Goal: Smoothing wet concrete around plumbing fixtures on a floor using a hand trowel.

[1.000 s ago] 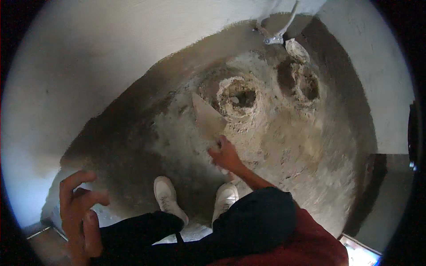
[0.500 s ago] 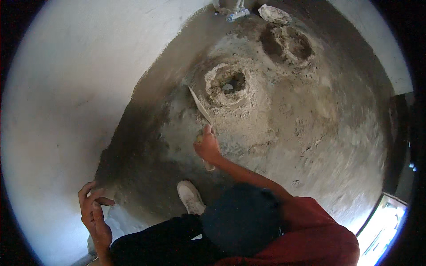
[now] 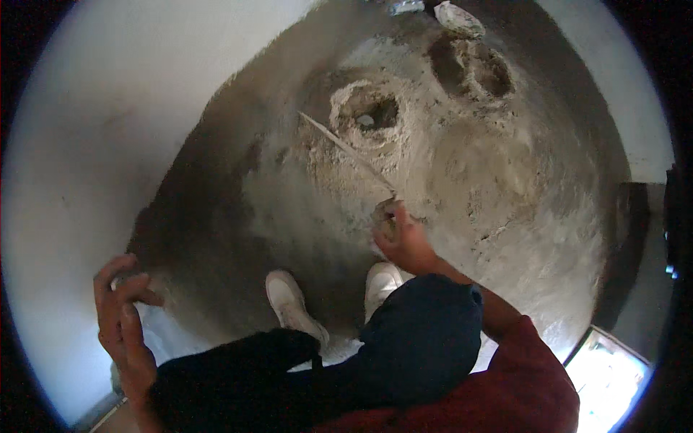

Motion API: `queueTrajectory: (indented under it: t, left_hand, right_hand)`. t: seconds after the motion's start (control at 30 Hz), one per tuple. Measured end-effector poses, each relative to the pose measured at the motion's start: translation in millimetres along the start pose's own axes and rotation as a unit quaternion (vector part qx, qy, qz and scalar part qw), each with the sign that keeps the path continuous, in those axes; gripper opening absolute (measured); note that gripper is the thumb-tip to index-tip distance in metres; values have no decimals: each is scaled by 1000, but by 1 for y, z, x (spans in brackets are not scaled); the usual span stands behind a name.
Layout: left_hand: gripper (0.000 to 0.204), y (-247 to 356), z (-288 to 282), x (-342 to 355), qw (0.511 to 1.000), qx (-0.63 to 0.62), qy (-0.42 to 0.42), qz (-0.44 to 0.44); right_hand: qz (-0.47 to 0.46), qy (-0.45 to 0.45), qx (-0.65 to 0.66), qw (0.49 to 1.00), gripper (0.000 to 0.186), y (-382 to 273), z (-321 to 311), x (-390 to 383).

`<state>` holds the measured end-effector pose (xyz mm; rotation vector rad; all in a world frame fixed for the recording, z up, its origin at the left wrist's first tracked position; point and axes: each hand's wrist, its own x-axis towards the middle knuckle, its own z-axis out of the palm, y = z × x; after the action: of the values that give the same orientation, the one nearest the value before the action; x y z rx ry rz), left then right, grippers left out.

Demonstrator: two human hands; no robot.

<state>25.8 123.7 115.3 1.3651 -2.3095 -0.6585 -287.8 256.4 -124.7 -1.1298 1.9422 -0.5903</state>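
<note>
In my right hand [image 3: 408, 242] is the handle of a trowel [image 3: 346, 151], the fingers closed around it. Its long, pale blade shows nearly edge-on and slants up and left over the grey mortar floor [image 3: 289, 195]. The tip lies left of a ragged round hole [image 3: 379, 112] with a crumbly, light rim and something whitish inside. Whether the blade touches the floor I cannot tell. My left hand [image 3: 126, 317] is held at the lower left beside the white wall [image 3: 94, 180], fingers loosely bent and apart, holding nothing.
A second, double-looking hollow [image 3: 491, 72] lies farther back to the right. Behind it are a crumpled pale bag [image 3: 460, 19] and a clear plastic bottle [image 3: 406, 7]. My white shoes [image 3: 289, 299] stand close in front. A bright opening [image 3: 610, 382] shows at lower right.
My right hand has moved right with the trowel, whose blade now slants more across the floor. My left hand sits farther left and higher in view. My second shoe has come into sight.
</note>
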Motion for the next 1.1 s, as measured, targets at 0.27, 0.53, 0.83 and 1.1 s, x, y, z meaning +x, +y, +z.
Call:
queueTrajectory:
  t: [0.27,0.53,0.83,1.1]
  left_hand:
    - [36,6,7,12,997,-16,-16,67]
    - [35,9,6,17,993,43,-23,104]
    - [36,12,5,18,993,33,-38,108]
    - [34,15,13,23,992,4,-38,117]
  right_hand:
    - [43,-132,-241,961,51,55,-19,12]
    - [-31,-112,-281,953,41,75,-19,8]
    - [-122,-43,-356,926,31,152,-22,-51]
    - [-119,40,-389,913,34,161,-5,16]
